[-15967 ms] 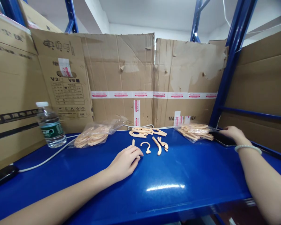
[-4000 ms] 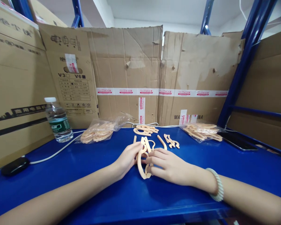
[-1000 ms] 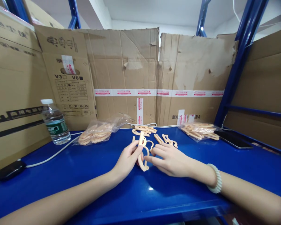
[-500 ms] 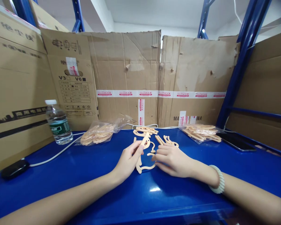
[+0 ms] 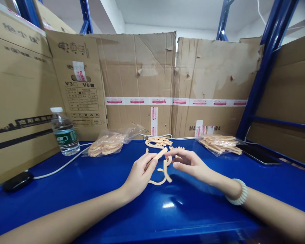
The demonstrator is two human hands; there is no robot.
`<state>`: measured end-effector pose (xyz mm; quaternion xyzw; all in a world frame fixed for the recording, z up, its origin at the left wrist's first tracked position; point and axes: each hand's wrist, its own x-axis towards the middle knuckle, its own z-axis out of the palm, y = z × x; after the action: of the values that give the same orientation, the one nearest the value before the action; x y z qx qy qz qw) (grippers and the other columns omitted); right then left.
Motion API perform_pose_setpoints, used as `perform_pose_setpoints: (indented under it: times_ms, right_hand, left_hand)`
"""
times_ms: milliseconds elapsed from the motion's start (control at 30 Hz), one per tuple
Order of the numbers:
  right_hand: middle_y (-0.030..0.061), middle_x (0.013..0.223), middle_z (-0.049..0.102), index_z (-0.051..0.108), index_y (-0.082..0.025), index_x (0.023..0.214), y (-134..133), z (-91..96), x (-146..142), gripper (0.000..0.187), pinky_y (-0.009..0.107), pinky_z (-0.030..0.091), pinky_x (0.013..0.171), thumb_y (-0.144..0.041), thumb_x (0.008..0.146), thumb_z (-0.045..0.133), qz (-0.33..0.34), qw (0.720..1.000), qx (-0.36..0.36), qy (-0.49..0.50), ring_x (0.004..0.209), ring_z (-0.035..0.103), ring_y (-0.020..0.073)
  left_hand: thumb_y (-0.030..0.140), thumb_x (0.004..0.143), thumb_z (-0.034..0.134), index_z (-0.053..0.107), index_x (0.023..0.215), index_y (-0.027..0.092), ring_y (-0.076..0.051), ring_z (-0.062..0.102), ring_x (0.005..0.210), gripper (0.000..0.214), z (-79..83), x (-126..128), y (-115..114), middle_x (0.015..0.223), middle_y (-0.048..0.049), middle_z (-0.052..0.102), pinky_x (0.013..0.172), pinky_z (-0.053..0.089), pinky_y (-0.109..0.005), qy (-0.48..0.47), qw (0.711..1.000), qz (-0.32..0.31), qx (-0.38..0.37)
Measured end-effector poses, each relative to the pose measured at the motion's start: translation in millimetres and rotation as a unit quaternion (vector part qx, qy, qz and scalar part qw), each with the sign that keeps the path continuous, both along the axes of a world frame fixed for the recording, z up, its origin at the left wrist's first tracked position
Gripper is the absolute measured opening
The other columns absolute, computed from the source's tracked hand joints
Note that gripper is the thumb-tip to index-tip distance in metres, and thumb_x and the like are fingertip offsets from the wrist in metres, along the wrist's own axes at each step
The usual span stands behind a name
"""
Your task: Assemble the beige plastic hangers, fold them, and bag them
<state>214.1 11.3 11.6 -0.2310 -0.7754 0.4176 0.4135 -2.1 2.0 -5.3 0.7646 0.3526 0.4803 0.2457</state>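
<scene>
My left hand [image 5: 138, 174] and my right hand [image 5: 189, 163] are raised a little over the blue shelf [image 5: 91, 189], both pinching one thin beige curved piece [image 5: 160, 169]. The left fingers grip its straight upper arm; the right thumb and forefinger close on its top end. Its hooked lower part hangs down between the hands. A small pile of loose beige pieces [image 5: 157, 142] lies just behind the hands.
Two clear bags of beige pieces lie on the shelf, one at back left [image 5: 108, 144] and one at back right [image 5: 220, 142]. A water bottle [image 5: 64, 132], a white cable [image 5: 58, 166], a black device [image 5: 16, 180] and a phone [image 5: 259, 155] are there too. Cardboard walls enclose the shelf.
The curved piece has been lifted off the shelf and tilted; my right hand rose from lying flat on the shelf to pinch its upper end.
</scene>
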Motion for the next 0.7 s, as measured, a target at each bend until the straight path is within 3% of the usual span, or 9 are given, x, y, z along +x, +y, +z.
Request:
perform_pose_setpoints:
  times_ms: [100, 200, 300, 400, 600, 700]
  right_hand:
    - [0.0028, 0.097, 0.058, 0.056, -0.02, 0.109, 1.4, -1.5, -1.6, 0.03, 0.033, 0.05, 0.084, -0.035, 0.086, 0.065, -0.012, 0.999, -0.022, 0.026, 0.091, 0.061, 0.0156]
    - [-0.0006, 0.086, 0.058, 0.049, -0.02, 0.11, 6.2, -4.0, -2.1, 0.034, 0.026, 0.05, 0.064, -0.041, 0.087, 0.062, -0.052, 0.997, -0.042, 0.023, 0.068, 0.061, 0.0108]
    - [-0.0017, 0.071, 0.059, 0.054, -0.016, 0.098, 11.8, -6.4, -1.5, 0.035, 0.021, 0.043, 0.047, -0.049, 0.088, 0.056, -0.075, 0.995, -0.055, -0.035, 0.048, 0.052, 0.0071]
    - [-0.001, 0.063, 0.059, 0.058, -0.013, 0.086, 13.0, -8.9, -1.6, 0.041, 0.019, 0.04, 0.042, -0.054, 0.086, 0.055, -0.079, 0.992, -0.07, -0.076, 0.043, 0.05, 0.0065]
    - [-0.0004, 0.066, 0.064, 0.054, -0.016, 0.087, 5.6, -17.2, -5.3, 0.037, 0.016, 0.039, 0.038, -0.053, 0.086, 0.056, -0.012, 0.989, -0.11, -0.093, 0.04, 0.052, 0.0061]
    - [-0.0004, 0.065, 0.065, 0.054, -0.016, 0.085, 4.8, -17.7, -5.7, 0.037, 0.015, 0.037, 0.036, -0.053, 0.086, 0.057, 0.005, 0.987, -0.131, -0.095, 0.038, 0.052, 0.006]
  left_hand:
    - [0.031, 0.096, 0.045, 0.066, 0.106, 0.021, -0.02, 0.059, 0.087, 0.025, 0.3, -0.8, 1.1, 0.096, -0.0049, 0.066, 0.079, 0.046, -0.028, 0.014, 1.0, 0.004, 0.017]
    - [0.03, 0.097, 0.043, 0.065, 0.107, 0.02, -0.021, 0.06, 0.09, 0.026, -0.4, -1.6, 1.8, 0.1, -0.0057, 0.066, 0.08, 0.046, -0.028, 0.034, 0.999, 0.001, 0.032]
    - [0.028, 0.097, 0.042, 0.063, 0.111, 0.02, -0.02, 0.062, 0.09, 0.026, -2.3, -3.0, 2.3, 0.104, -0.0066, 0.066, 0.079, 0.047, -0.028, 0.075, 0.995, 0.018, 0.057]
    - [0.027, 0.096, 0.042, 0.06, 0.116, 0.022, -0.019, 0.063, 0.087, 0.027, -5.1, -5.6, 3.2, 0.108, -0.0063, 0.066, 0.076, 0.049, -0.028, 0.154, 0.981, 0.05, 0.105]
    - [0.028, 0.099, 0.039, 0.059, 0.118, 0.02, -0.017, 0.066, 0.067, 0.029, -7.9, -9.9, 5.8, 0.092, -0.0057, 0.069, 0.057, 0.046, -0.025, 0.338, 0.89, 0.068, 0.298]
    - [0.028, 0.1, 0.034, 0.06, 0.114, 0.017, -0.016, 0.064, 0.058, 0.031, -8.2, -10.0, 7.6, 0.082, -0.006, 0.069, 0.05, 0.042, -0.023, 0.383, 0.852, 0.083, 0.347]
